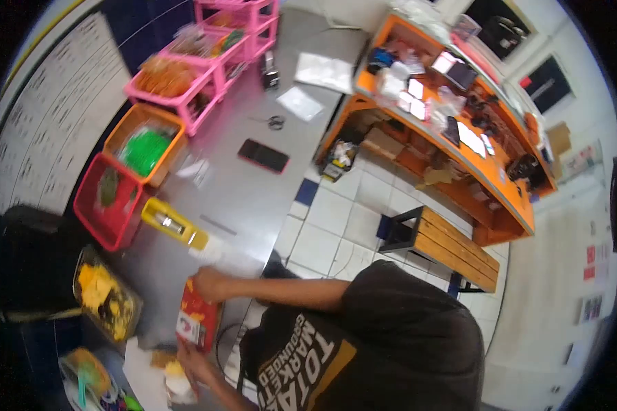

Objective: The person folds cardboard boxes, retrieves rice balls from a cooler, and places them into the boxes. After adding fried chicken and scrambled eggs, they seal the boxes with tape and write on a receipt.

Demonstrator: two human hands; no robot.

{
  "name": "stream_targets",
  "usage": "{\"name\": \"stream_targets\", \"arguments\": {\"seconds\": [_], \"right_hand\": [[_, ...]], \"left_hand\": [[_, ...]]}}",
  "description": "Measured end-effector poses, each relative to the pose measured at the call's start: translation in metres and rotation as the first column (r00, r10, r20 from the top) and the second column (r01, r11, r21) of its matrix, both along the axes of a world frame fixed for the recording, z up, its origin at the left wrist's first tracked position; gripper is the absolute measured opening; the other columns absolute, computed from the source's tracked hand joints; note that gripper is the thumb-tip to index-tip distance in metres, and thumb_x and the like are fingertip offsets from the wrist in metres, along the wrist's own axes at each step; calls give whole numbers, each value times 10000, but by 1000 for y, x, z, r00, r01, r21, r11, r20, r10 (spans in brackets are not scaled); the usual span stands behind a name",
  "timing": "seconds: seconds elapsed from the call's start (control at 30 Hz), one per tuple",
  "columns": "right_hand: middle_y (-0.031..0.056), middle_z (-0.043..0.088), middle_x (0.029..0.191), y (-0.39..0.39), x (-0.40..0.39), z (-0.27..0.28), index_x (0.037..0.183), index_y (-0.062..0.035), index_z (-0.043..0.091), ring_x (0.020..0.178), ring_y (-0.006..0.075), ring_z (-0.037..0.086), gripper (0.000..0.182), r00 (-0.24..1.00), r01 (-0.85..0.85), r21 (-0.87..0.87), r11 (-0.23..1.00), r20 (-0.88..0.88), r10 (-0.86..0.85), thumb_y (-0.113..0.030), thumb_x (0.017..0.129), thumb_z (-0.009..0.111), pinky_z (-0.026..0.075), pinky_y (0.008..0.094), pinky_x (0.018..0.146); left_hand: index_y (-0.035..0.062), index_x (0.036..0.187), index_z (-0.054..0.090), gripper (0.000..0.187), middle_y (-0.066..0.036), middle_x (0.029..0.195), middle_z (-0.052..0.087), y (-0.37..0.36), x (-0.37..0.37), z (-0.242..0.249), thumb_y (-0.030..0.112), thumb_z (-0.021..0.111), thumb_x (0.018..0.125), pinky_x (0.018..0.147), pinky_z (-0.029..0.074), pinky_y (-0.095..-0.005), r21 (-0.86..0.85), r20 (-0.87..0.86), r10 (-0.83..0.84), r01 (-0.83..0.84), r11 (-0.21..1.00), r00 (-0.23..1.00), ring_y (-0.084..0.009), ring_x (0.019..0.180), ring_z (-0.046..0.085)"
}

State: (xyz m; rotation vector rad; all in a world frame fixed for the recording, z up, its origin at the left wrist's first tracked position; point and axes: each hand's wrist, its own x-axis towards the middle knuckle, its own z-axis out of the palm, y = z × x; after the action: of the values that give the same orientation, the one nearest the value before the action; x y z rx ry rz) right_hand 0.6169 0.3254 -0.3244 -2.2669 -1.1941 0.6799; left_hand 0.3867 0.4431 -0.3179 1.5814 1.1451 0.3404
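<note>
A red packet (202,309) with a white label lies at the near edge of the steel table, between my hands. My right hand (211,284) is closed on its upper end. At its lower end, my left hand (193,363) has its fingers against the packet near the label. Beside my left hand is a white and yellow item (177,383), too blurred to name. A clear tray (106,294) of yellow pieces stands to the left of the packet. Above the packet is a yellow holder (175,225) with metal inside.
The steel table (233,198) bears a phone (263,155), scissors (275,122), a red basket (110,202), an orange bin (144,144) and pink racks (192,103). Beyond the tiled floor stand a wooden bench (456,248) and a cluttered orange counter (487,198).
</note>
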Motion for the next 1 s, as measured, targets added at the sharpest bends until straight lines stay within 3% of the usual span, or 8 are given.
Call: {"name": "stream_targets", "arguments": {"seconds": [0.1, 0.23, 0.33, 0.47, 0.53, 0.67, 0.77, 1.0], "right_hand": [[199, 699, 801, 9, -6, -14, 826, 45, 710, 762, 379, 678, 280, 984, -79, -18, 997, -164, 74, -210, 710, 724, 536, 462, 713], [301, 642, 819, -1, -5, 21, 801, 62, 678, 840, 453, 641, 331, 835, 452, 22, 892, -361, -414, -245, 854, 565, 521, 497, 780], [318, 647, 897, 6, -5, 9, 809, 86, 664, 855, 461, 647, 313, 885, 446, 101, 890, -201, -421, -221, 810, 606, 530, 505, 772], [263, 648, 902, -1, -10, -8, 945, 37, 675, 849, 411, 657, 245, 978, 205, 125, 971, -61, -199, -169, 872, 566, 538, 481, 745], [212, 643, 860, -11, -20, -5, 1002, 5, 668, 866, 374, 649, 245, 845, 450, 59, 891, -353, -403, -188, 906, 551, 535, 466, 742], [192, 658, 855, -35, -21, -19, 962, -9, 660, 807, 377, 656, 261, 953, 264, 351, 898, 49, -299, -244, 922, 556, 537, 463, 713], [196, 667, 851, -54, -30, 12, 940, -9, 653, 800, 391, 660, 278, 974, 209, 125, 970, 58, -217, -273, 918, 566, 532, 467, 709], [229, 652, 835, -54, -32, -11, 977, 22, 627, 844, 448, 632, 318, 905, 368, 210, 906, -303, -297, -286, 908, 588, 502, 498, 751]], "left_hand": [[-25, 1327, 541, 404, -183, 1184, 508, -1, -9, 7, 148, 520, 963, 955, 424, -372, 110, -164, -42, 61, 992, 986, -301, 1108, 529], [-28, 1319, 546, 403, -206, 1198, 515, -10, 10, 26, 158, 522, 963, 930, 426, -374, 129, -132, -115, 132, 983, 985, -296, 1072, 529], [-25, 1416, 433, 574, -249, 1307, 514, 9, 3, -18, 142, 590, 889, 952, 442, -421, -173, 155, -13, 40, 984, 988, -345, 1138, 541], [8, 1422, 448, 617, -234, 1274, 583, 0, 2, 1, 459, 419, 1003, 1010, 415, -490, 36, 219, -147, 143, 989, 965, -375, 1159, 545], [-47, 1381, 475, 603, -274, 1015, 666, -30, 29, 84, 413, 459, 991, 786, 513, -445, 219, -565, -223, 404, 888, 795, -343, 847, 630], [-25, 1392, 469, 590, -266, 830, 680, -27, 21, 56, 363, 556, 956, 629, 510, -423, 473, -603, -136, 490, 732, 786, -336, 644, 624], [104, 1476, 388, 792, -309, 1363, 487, -23, 28, 70, 341, 756, 817, 949, 469, -476, 567, -488, -336, 585, 580, 806, -438, 1194, 532], [100, 1510, 316, 920, -292, 1486, 339, 2, 43, 68, 417, 772, 776, 1046, 404, -485, 409, -668, -569, 876, 257, 479, -453, 1300, 424]]}}
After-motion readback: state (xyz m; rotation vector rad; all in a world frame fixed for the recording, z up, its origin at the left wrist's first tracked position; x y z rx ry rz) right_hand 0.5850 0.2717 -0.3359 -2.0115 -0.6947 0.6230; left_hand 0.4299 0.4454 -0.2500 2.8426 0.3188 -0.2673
